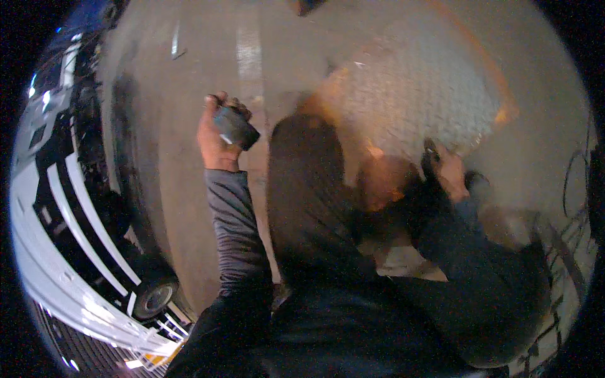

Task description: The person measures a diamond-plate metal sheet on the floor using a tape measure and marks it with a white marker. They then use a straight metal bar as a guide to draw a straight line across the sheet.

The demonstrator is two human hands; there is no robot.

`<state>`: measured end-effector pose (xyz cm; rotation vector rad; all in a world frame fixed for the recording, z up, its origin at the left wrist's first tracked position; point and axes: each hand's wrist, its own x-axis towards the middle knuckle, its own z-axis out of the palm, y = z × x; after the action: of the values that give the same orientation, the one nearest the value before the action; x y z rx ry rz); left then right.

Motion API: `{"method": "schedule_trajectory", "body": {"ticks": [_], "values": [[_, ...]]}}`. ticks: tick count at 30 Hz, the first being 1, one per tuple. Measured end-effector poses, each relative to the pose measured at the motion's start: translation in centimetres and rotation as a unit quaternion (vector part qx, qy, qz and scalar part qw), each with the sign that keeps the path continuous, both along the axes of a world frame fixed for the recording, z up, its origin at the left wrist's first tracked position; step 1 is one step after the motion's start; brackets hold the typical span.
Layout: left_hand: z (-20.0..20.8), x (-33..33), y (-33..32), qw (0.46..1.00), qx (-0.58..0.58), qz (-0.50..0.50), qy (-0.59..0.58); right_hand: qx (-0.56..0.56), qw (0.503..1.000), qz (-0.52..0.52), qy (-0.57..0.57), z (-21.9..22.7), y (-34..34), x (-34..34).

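My left hand (218, 135) is raised at left of centre, palm up, its fingers curled around a small dark block-shaped thing (238, 128) with a teal edge. Its exact kind does not show. My right hand (450, 173) is lower right of centre, closed on a dark object (431, 157) I cannot make out. Just beyond that hand lies a broad grey sheet (416, 88) with a ridged surface and an orange border. The dark object is by the sheet's near edge. Between my hands rises my bent knee (307, 164) in dark cloth.
A large white and black vehicle (88, 277) with a dark-tyred wheel (154, 297) stands along the left. A pale stripe (249, 57) runs over the floor, with a thin light strip (176, 41) left of it. At far right a dark cable (566, 179) loops.
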<state>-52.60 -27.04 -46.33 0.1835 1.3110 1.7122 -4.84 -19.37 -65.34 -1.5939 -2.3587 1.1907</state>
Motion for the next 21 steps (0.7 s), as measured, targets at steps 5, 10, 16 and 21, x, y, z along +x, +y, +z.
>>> {"method": "schedule_trajectory", "body": {"ticks": [5, 10, 16, 21], "values": [[-6.9, -5.1, -9.7, 0.831, -0.337, -0.144, 0.418, -0.014, 0.989, 0.093, -0.116, 4.3, 1.0, -4.5], [-15.6, 1.2, -14.4, 0.702, -0.439, -0.292, 0.478, -0.009, 0.955, 0.204, -0.215, 0.5, 3.2, 0.5], [-21.8, 7.5, -19.6, 0.692, -0.479, -0.331, 0.427, -0.182, 0.978, -0.087, -0.048, 9.3, 5.7, 12.1], [-26.4, 9.9, -23.9, 0.725, -0.492, -0.26, 0.406, -0.136, 0.973, -0.18, -0.041, 24.9, 7.7, 14.8]]}}
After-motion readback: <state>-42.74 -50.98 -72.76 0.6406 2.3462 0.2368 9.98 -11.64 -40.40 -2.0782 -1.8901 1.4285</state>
